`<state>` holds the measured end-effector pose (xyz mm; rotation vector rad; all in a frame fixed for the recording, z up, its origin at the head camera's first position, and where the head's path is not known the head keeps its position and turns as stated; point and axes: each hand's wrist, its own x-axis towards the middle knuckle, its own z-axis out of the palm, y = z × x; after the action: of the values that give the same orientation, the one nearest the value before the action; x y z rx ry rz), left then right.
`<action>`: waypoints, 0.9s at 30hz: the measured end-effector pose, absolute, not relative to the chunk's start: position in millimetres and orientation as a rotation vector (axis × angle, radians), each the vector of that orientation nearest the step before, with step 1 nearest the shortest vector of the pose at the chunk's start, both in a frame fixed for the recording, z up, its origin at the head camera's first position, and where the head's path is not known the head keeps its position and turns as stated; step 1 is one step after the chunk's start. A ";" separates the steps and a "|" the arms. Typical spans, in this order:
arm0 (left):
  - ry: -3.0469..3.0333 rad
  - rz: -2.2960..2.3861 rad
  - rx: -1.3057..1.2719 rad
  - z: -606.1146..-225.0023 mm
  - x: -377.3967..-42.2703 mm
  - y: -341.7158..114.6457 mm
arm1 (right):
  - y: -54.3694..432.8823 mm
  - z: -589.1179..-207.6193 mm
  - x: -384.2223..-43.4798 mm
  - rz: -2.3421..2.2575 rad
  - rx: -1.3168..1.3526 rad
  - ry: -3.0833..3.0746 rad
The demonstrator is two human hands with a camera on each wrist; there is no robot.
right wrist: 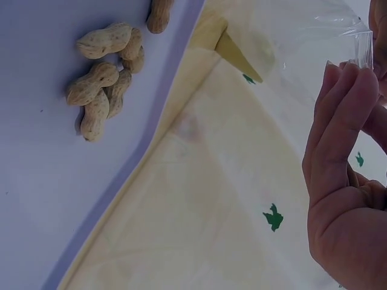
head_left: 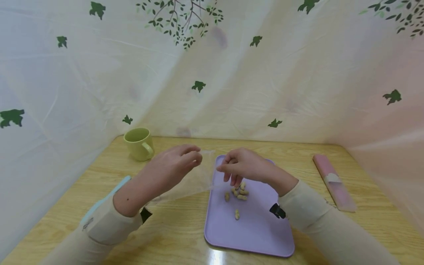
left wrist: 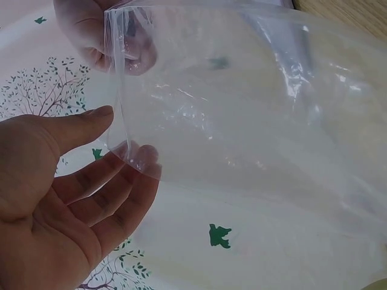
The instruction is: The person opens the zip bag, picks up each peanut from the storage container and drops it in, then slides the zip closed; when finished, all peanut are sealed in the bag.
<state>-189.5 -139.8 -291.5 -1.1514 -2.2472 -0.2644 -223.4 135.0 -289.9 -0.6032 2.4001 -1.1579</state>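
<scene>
A pale sheet printed with green birds and leafy branches hangs behind a wooden worktop. Right of centre lies a lilac tray, its long sides running near to far. The clear bag is raised between the two hands, over the worktop and the tray's left side; its long axis runs mainly left to right, slanting nearer at the left, and its straight end edge points right. Far to the right, a slim pink case shows in the head view alone. The left hand has a loose grip, and the left wrist view reveals fingertips through the film, with the thumb apart from them by the edge. The right hand's grip pinches that edge. A green mug stands at the far left, handle to the right. Smallest are the peanuts on the tray, their ridged shells clear only from the right wrist.
</scene>
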 end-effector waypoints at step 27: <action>-2.248 -0.278 -1.141 -293.4 -188.0 -138.4 | 181.5 -324.2 -265.9 -1.086 -0.380 2.434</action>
<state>-188.0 -138.4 -293.4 -1.1408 -2.2478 -0.2782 -265.9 181.5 -324.2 -0.3797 2.4339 -1.0859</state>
